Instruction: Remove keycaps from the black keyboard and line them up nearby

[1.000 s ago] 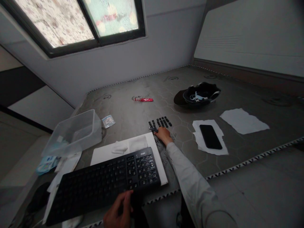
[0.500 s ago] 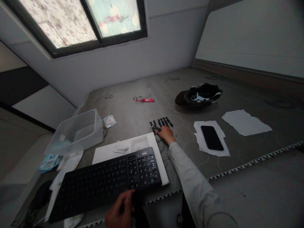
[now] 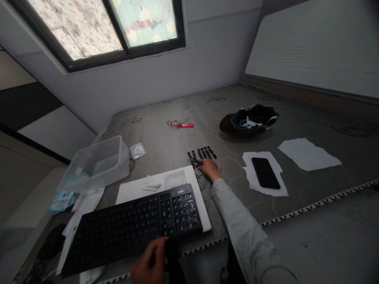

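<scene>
My right hand (image 3: 209, 168) is closed around a slim dark tool (image 3: 197, 161) whose kind I cannot make out. The tool's tip points left, among the loose black keycaps (image 3: 204, 151) laid out in rows on the table cover. Close to my body, my left hand (image 3: 150, 262) has its fingers curled and pressed together at the front edge of a black keyboard (image 3: 133, 223). Whether anything is between those fingers is hidden. At the keyboard's right end, bare key positions show in the number pad.
The keyboard lies over a white board (image 3: 204, 213). Leftward are a clear plastic box (image 3: 97, 157) and a small packet (image 3: 137, 150). A red item (image 3: 182, 125) lies farther back. At right are a cap (image 3: 248, 120), a phone (image 3: 265, 172) on paper, and another paper sheet (image 3: 309, 154).
My right hand and the tool have shifted very slightly, with the tool's tip a little lower and to the right. My left hand stays where it was at the keyboard's edge.
</scene>
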Demonstrator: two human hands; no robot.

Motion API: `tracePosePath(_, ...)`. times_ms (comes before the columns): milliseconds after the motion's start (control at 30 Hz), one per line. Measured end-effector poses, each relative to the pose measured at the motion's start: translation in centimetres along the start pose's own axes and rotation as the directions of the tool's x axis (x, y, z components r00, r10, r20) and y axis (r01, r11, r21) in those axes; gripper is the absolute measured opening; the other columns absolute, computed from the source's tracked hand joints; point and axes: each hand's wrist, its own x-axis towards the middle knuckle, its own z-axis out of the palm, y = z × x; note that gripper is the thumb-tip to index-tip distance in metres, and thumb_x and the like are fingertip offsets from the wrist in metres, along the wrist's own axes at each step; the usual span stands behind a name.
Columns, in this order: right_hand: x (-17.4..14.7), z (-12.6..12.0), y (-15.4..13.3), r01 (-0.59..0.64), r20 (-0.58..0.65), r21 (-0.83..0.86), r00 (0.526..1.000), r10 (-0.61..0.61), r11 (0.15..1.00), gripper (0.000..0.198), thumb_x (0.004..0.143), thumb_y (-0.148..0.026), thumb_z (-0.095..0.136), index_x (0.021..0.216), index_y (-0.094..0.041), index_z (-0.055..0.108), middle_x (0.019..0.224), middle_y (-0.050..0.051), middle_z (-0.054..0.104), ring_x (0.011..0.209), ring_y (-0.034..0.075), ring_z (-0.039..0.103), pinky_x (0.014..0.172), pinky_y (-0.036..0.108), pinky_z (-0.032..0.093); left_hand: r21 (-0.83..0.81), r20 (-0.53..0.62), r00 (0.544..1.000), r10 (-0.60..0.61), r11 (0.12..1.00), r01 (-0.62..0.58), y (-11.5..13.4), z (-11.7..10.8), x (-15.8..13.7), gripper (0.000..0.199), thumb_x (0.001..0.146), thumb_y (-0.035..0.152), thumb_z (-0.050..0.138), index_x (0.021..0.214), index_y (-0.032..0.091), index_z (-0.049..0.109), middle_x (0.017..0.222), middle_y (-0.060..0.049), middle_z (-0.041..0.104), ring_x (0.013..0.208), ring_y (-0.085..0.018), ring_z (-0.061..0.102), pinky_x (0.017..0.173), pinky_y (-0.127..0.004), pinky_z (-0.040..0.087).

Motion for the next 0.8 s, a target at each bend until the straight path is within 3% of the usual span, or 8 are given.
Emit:
tracePosePath(333,0.0,-0.1,0.0,0.003,-0.016,-0.001,1.000,-0.003,1.000,0.033,0.090,-0.044,0.055,0.116,-0.028,0.069,0.112,0.009,0.071,0.104,0.025,0.065,0.081,0.030,0.046,-0.001,0.006,1.000,-0.028,1.000,0.028,0.5,-0.1,0.0,0.050,0.088,0.065,0.045,0.081,0.025,0.074,0.046,0.006,0.057,0.039,-0.010,0.055,0.046,-0.017,0.045)
tracePosePath(600,0.0,0.2,0.0,0.035,-0.029,-0.007,0.999,-0.035,0.999,0.043,0.078,-0.038,0.072,0.120,-0.028,0.067,0.114,0.008,0.071,0.107,0.025,0.064,0.084,0.028,0.046,0.002,-0.009,0.999,-0.046,0.999,0.046,1.0,0.0,0.0,0.049,0.088,0.064,0.045,0.079,0.026,0.074,0.045,0.007,0.055,0.039,-0.009,0.054,0.047,-0.016,0.045)
tracePosePath(800,0.3,0.6,0.3,0.049,-0.025,-0.017,0.998,-0.049,0.999,0.038,0.080,-0.032,0.068,0.118,-0.029,0.068,0.115,0.007,0.071,0.108,0.024,0.064,0.084,0.029,0.046,-0.016,0.004,0.999,-0.045,0.999,0.045,1.1,-0.1,0.0,0.050,0.087,0.065,0.045,0.080,0.025,0.074,0.045,0.007,0.055,0.040,-0.009,0.054,0.047,-0.016,0.044)
